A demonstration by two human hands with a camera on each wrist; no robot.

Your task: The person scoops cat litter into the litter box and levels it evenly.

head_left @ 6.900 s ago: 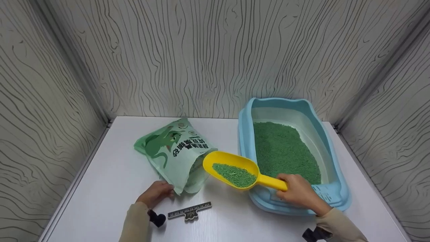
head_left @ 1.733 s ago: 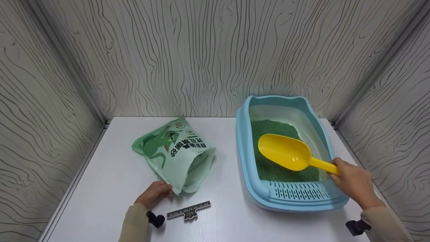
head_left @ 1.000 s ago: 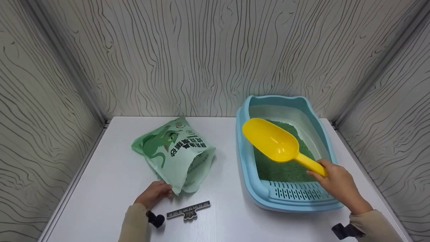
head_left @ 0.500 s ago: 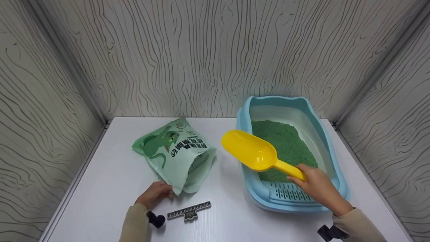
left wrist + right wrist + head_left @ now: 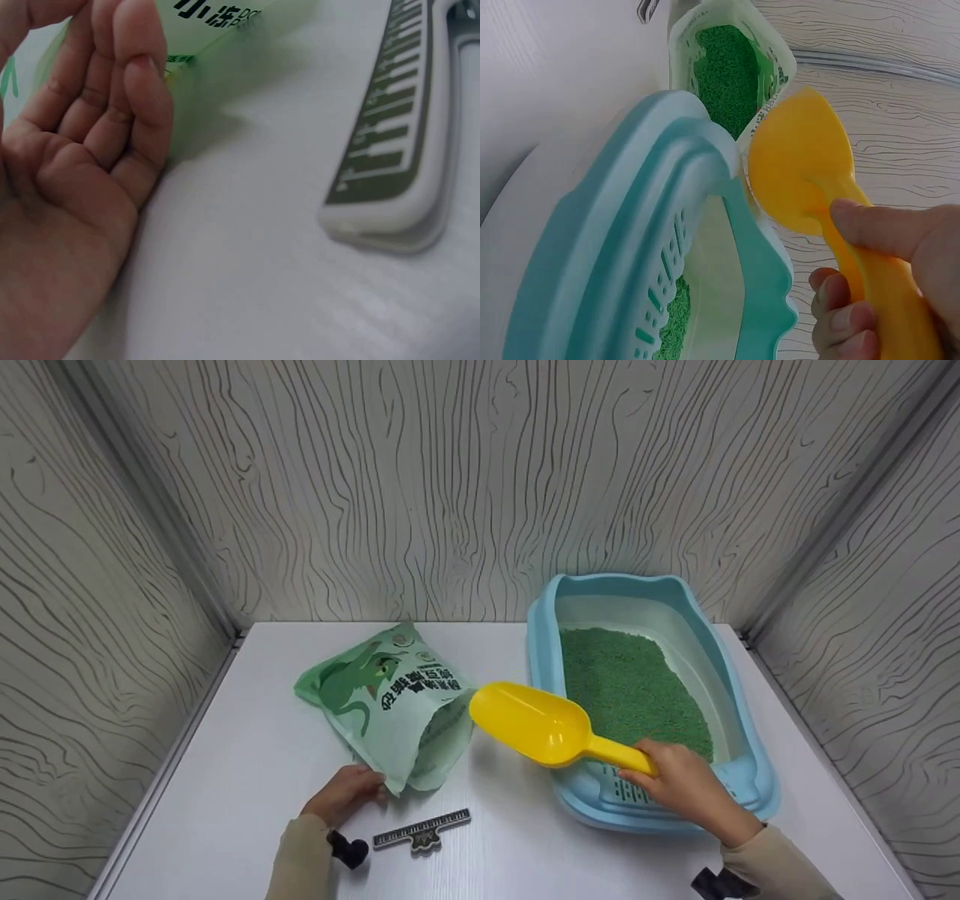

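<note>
My right hand (image 5: 682, 780) grips the handle of a yellow scoop (image 5: 531, 721), and the scoop's bowl is bare. Its tip comes up to the torn mouth of a green cat litter bag (image 5: 390, 697) lying on its side. In the right wrist view, green litter pellets (image 5: 726, 75) show inside that bag. At the bag's near corner, my left hand (image 5: 346, 793) holds the edge with bent fingers; the pinch itself is cut off in the left wrist view. Below the scoop's handle stands a blue litter box (image 5: 544, 660), with green litter (image 5: 630, 682) covering its bottom.
A sealing clip with a piano-key pattern (image 5: 422, 832) lies in front of the bag, to the right of my left hand. The litter box has a slotted front step (image 5: 626, 793). Wood-grain panels (image 5: 420, 487) enclose the white table (image 5: 232, 780) at back and sides.
The scoop carried green pellets at first, then was over the litter box with none showing. Since then my right hand has brought it left and down to the bag's mouth. My left hand stays put.
</note>
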